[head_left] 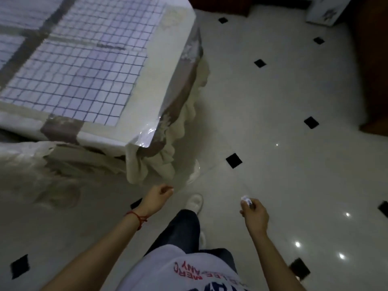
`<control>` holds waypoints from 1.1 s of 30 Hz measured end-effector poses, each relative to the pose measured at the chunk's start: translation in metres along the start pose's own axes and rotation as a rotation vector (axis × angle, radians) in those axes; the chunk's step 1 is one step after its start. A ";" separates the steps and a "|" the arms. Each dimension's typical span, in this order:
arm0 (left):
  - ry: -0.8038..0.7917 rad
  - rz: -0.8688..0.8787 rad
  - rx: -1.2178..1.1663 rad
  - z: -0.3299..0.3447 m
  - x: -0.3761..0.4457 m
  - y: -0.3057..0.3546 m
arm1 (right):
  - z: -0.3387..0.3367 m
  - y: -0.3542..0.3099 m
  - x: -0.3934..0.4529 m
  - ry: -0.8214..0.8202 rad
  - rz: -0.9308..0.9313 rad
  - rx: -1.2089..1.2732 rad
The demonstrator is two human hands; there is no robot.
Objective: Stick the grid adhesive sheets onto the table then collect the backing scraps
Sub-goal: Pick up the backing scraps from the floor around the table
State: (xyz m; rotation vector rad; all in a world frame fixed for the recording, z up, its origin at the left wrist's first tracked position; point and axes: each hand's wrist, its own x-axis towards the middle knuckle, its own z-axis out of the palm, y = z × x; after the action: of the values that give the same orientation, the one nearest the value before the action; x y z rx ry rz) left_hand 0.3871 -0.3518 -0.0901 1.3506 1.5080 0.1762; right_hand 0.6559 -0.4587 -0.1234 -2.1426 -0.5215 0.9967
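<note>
Grid sheets (79,66) already cover the surface (165,66). Right hand (255,215) grips a scrap (246,200); left hand (159,195) curls closed, contents unclear.

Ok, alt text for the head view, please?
A person's right hand pinches a small crumpled white scrap above the glossy white tiled floor; the left hand hangs loosely curled. Upper left, grid-printed adhesive sheets lie on a cloth-covered table.

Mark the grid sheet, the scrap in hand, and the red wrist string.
grid sheet (84,66), head view, middle of its squares
backing scrap (246,200), head view, crumpled white tip above the right hand
red string (137,217), head view, on the left wrist
</note>
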 end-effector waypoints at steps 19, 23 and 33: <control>-0.225 0.284 0.221 0.024 0.278 0.265 | -0.074 -0.119 0.197 0.327 0.201 0.148; -0.180 0.277 0.183 0.025 0.338 0.319 | -0.082 -0.134 0.261 0.308 0.257 0.106; -0.048 0.055 0.065 0.022 0.458 0.411 | -0.119 -0.278 0.492 0.177 0.145 0.008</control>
State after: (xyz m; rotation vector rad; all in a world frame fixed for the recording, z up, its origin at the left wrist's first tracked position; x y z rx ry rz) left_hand 0.7531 0.1433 -0.0829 1.4388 1.4483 0.1296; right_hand 1.0380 -0.0254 -0.1078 -2.2609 -0.2800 0.8726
